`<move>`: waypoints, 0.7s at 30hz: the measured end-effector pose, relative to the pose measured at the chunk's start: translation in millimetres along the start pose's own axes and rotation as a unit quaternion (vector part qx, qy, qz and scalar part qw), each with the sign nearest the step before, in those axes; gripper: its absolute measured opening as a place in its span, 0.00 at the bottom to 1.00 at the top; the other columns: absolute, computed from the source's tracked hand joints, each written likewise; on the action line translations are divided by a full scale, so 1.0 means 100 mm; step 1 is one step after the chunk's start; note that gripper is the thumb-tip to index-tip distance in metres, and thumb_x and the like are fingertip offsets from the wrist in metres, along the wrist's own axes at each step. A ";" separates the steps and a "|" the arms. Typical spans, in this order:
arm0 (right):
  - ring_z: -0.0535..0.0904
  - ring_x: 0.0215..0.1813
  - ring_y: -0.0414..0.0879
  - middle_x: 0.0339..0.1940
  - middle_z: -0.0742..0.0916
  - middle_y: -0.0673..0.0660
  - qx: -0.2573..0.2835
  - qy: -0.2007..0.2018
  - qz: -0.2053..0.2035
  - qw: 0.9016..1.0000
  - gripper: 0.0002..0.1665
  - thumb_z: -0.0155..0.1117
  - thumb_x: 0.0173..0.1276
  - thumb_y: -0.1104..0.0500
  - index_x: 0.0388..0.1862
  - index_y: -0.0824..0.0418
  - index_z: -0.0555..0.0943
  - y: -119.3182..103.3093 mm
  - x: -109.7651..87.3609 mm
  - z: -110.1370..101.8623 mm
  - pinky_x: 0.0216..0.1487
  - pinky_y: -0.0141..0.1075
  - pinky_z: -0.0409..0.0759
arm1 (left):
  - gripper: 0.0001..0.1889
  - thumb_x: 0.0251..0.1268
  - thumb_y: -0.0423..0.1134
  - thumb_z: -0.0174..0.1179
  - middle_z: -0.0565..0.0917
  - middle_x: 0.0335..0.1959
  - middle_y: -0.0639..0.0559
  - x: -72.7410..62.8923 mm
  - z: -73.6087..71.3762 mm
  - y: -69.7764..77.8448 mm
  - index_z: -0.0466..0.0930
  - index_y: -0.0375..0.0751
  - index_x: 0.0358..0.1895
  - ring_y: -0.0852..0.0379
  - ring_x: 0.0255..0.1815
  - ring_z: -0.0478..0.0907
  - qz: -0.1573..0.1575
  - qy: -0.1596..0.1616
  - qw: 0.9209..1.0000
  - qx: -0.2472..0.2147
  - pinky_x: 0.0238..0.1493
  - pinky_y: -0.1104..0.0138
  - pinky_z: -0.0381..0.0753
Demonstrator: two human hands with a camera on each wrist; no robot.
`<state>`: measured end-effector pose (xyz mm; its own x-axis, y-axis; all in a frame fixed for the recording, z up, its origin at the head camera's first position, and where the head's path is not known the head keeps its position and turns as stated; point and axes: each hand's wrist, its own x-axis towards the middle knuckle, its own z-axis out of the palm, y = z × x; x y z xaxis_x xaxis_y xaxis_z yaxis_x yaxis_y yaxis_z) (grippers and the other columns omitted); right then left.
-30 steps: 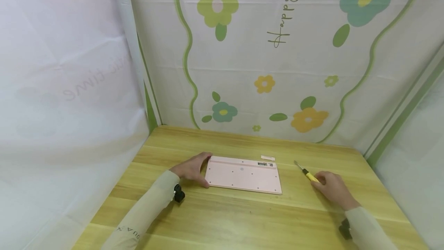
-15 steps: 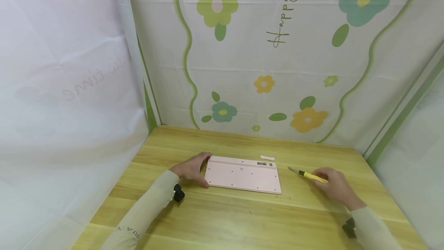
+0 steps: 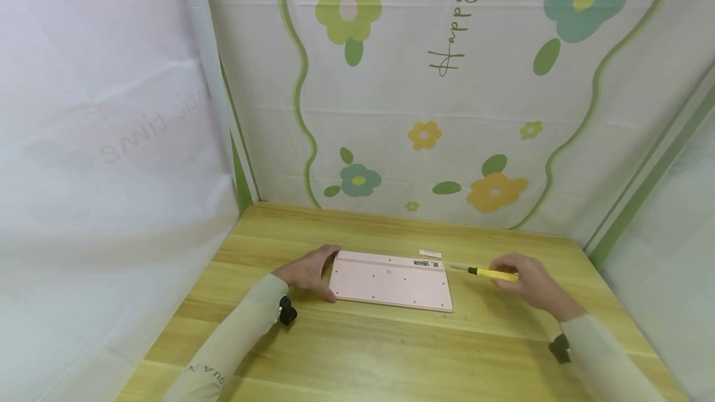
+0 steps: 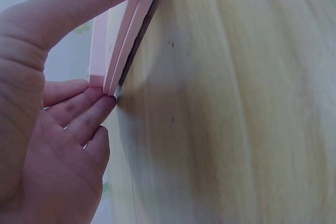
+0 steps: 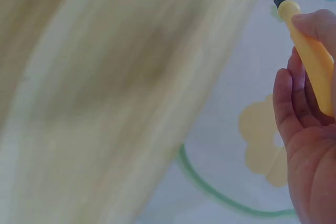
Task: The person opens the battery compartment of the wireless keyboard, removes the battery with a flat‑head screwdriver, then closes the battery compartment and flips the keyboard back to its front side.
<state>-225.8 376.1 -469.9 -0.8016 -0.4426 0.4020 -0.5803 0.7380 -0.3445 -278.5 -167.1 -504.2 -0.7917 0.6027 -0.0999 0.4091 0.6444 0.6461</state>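
A pink keyboard lies face down on the wooden table, with several small screws dotted over its back. Its battery compartment at the far right is uncovered, and a small pink battery cover lies just behind it. My left hand holds the keyboard's left end, thumb at the near corner and fingers at the far one; the left wrist view shows fingertips against the edge. Right of the keyboard, my right hand grips a yellow-handled screwdriver, whose metal tip points left toward the compartment.
The wooden table extends in front of the keyboard and to both sides. A flower-printed cloth hangs behind the table, and white cloths hang at left and right.
My right hand has swung the screwdriver round to point left and brought its tip close to the keyboard's right end. My left hand and the keyboard stay in place.
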 end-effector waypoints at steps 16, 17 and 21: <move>0.77 0.34 0.32 0.35 0.87 0.43 -0.010 -0.103 -0.006 0.995 0.11 0.79 0.61 0.65 0.39 0.53 0.88 -0.31 0.60 -0.13 0.36 0.34 0.83 | 0.66 0.45 0.51 0.87 0.61 0.83 0.39 0.00 0.00 0.02 0.51 0.36 0.84 0.38 0.85 0.59 -0.012 0.002 1.000 0.005 0.84 0.44 0.61; 0.77 0.34 0.32 0.35 0.88 0.43 -0.014 -0.110 -0.005 0.994 0.11 0.79 0.61 0.65 0.39 0.53 0.88 -0.33 0.63 -0.14 0.36 0.33 0.83 | 0.66 0.45 0.51 0.87 0.61 0.84 0.39 0.00 -0.01 0.03 0.51 0.36 0.84 0.39 0.85 0.59 -0.013 0.001 1.000 0.006 0.84 0.45 0.61; 0.77 0.33 0.31 0.34 0.87 0.43 -0.024 -0.134 -0.015 0.991 0.09 0.78 0.61 0.65 0.37 0.53 0.88 -0.39 0.76 -0.14 0.35 0.31 0.81 | 0.66 0.45 0.51 0.87 0.61 0.83 0.38 0.00 0.00 0.02 0.51 0.35 0.84 0.38 0.85 0.59 -0.011 0.003 1.000 0.001 0.84 0.44 0.61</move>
<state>-262.6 320.9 -413.9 -0.7975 -0.5789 0.1699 -0.6018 0.7430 -0.2929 -277.7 -166.0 -502.7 -0.8029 0.5861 -0.1089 0.3935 0.6582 0.6419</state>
